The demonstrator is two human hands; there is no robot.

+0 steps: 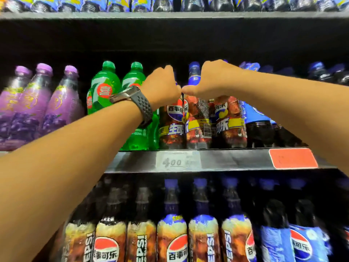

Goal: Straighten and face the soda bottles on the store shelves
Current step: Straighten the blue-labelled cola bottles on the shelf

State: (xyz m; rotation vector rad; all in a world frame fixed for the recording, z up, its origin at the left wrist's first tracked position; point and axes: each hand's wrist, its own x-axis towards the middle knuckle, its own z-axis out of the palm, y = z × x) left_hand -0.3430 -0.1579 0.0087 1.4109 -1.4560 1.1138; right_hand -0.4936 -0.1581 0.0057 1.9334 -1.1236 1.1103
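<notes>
Holding the left cola bottle [172, 123] by its neck in the left grip [162, 86], fingers curled shut round the back; same hold on the middle cola bottle [197, 120] in the right grip [208, 80], thumb across the front, with thumb tips touching. Standing on the middle shelf [236, 159] straight below the grips, long axes upright, so likely a twist about vertical, no lift. Under the left grip: 百事可乐 facing out. Under the right grip: barcode side out, needs turning to face, right grip nearer for that. Right of the right grip: third cola bottle [228, 123], partial 可乐. Left of the left grip: green bottles [105, 87], 7 and 喜. Below: price tag [177, 161] 4.00, lower-shelf bottles [172, 241] PEPSI and 百事可乐.
</notes>
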